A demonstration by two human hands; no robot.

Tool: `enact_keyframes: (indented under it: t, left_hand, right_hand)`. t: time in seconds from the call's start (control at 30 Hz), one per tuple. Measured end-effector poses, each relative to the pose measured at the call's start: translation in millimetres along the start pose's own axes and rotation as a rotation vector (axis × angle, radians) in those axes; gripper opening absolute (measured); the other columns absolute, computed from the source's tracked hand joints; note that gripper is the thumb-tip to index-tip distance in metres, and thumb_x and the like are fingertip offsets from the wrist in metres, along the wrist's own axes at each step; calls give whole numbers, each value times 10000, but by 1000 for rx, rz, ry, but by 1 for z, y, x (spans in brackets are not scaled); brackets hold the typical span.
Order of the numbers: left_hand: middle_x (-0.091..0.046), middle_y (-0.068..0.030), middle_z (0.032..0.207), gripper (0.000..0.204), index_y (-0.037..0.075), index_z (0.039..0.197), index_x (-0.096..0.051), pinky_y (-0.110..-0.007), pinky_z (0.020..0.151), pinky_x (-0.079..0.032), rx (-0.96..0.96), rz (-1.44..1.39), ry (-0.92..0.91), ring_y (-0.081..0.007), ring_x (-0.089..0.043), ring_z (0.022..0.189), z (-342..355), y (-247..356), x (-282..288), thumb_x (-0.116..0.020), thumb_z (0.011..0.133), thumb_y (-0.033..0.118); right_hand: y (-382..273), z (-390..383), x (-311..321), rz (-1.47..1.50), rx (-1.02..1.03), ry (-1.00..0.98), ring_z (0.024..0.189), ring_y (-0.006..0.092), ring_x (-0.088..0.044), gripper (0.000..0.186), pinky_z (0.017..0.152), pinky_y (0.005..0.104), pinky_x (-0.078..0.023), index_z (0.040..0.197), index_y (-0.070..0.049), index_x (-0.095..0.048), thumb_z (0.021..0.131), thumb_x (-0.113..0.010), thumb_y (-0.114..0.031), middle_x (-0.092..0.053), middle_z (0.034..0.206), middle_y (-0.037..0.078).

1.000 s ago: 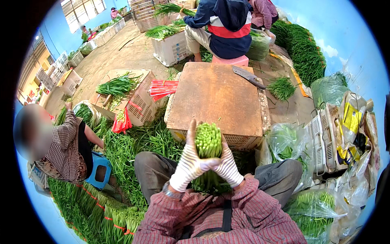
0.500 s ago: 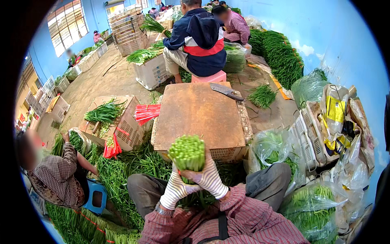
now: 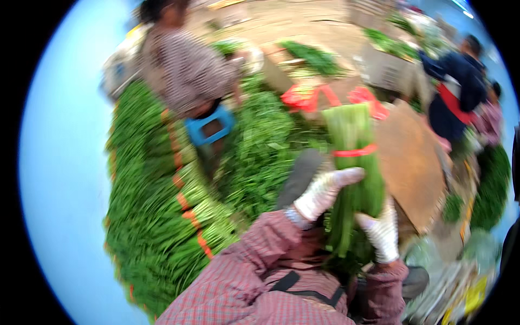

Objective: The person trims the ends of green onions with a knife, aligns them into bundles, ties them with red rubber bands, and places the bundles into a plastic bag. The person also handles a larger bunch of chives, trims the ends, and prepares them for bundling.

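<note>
Tied bundle (image 3: 355, 187): one, of long green stalks; we find it roughly upright before the person's lap, pale ends uppermost, darker leaves hanging below, gripped between the two hands.
Red band (image 3: 355, 152): one, wrapped around the bundle beneath the pale ends.
Left hand (image 3: 325, 192): in a pale striped glove; we enter it as clasped on the bundle's left side, reaching across the front just below the band.
Right hand (image 3: 381, 230): gloved alike, clasped on the lower right side, well under the band; the two hands stand apart, and blur softens the fingers.
Brown board (image 3: 414, 168): one, flat-topped, just right of the bundle.
Red strips (image 3: 309, 98): a bright cluster beyond the bundle; we note another, to its right, near the board.
Loose greens (image 3: 260, 143): a broad heap, left of the bundle.
Stacked bunches (image 3: 146, 211): a long bank at far left, along the blue wall (image 3: 65, 162), with orange-red ties (image 3: 187, 214) showing.
Blue stool (image 3: 211, 127): one, beneath a co-worker in a checked top (image 3: 189, 70).
Second co-worker (image 3: 457, 86): in a dark jacket with a red panel, beside a pale crate (image 3: 382, 67) topped with greens.
Clear plastic bags (image 3: 479, 252): lower right, contents too blurred for us to list.
</note>
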State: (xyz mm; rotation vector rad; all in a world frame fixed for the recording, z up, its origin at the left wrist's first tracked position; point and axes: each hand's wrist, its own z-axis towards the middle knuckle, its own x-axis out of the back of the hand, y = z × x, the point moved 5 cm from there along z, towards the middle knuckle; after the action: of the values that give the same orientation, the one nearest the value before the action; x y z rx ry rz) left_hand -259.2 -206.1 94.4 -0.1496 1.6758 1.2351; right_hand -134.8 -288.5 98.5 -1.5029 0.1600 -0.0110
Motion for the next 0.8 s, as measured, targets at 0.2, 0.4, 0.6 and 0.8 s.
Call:
enact_keyframes:
  t: [0.2,0.4,0.6,0.8]
  left_hand:
    - [-520,-86,1349,838,25,1361,-476,-365,1102,-333,-445,185,150,-200,-463,1281,-72,26,32,-776,744,505]
    - [-660,-84,1171,664,33,1279,-565,-367,940,-523,-599,-269,413,-217,-642,1051,-133,51,108,-787,760,383]
    - [-680,-87,1134,625,47,1219,-613,-401,951,-525,-878,-111,694,-238,-649,1023,-208,129,198,-768,778,462]
    - [-692,-75,1080,527,32,1211,-600,-380,847,-581,-1003,230,812,-215,-686,930,-349,258,230,-785,774,263]
  right_hand:
    - [-15,25,-72,-507,158,-69,1129,268,-599,870,997,380,-474,1476,-11,-350,693,-722,-85,-593,1261,180]
    - [-10,17,-184,-1012,447,-394,1192,443,-500,966,1023,464,-418,1495,-28,-294,683,-800,-160,-469,1344,272]
    - [37,14,-185,-945,364,-631,1105,438,-576,878,969,465,-469,1476,-19,-337,704,-750,-80,-566,1226,273]
    - [58,31,-141,-518,-143,-597,1017,225,-622,691,922,344,-498,1453,-17,-398,804,-637,-17,-629,1177,157]
